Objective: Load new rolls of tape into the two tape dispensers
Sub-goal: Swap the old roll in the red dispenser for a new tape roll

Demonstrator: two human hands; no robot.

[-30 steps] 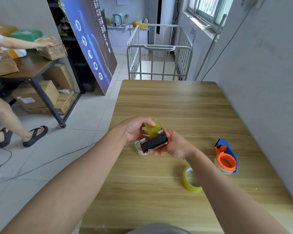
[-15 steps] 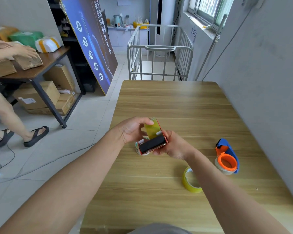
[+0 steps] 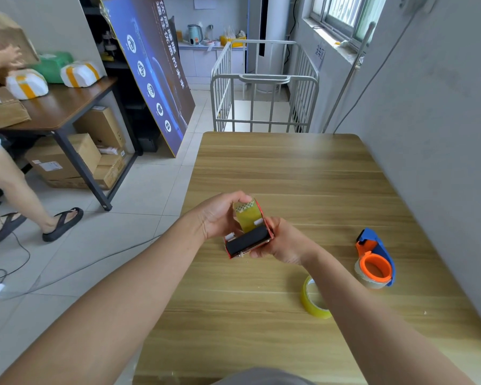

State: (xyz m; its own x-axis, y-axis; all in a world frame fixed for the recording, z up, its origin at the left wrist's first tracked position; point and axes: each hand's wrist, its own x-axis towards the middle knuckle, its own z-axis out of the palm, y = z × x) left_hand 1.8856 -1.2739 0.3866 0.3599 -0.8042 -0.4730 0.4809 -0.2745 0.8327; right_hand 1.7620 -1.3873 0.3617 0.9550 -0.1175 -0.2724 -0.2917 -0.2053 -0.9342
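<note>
I hold the red dispenser (image 3: 249,240) above the counter (image 3: 289,168), my right hand (image 3: 285,241) closed around it as before. My left hand (image 3: 222,215) now pinches the yellow tape strip (image 3: 247,216) higher. The yellow roll (image 3: 313,300) and the blue dispenser (image 3: 375,259) haven't moved.

Above the wooden bench (image 3: 289,168), red tape dispenser (image 3: 249,240) gripped between left hand (image 3: 220,218) and right hand (image 3: 283,241). Yellowish tape strip (image 3: 247,218) pinched at the top by left fingers (image 3: 240,196). On the bench: yellow tape roll (image 3: 313,302) (partly behind the right forearm), blue-and-orange dispenser (image 3: 375,259) nearer the wall.
</note>
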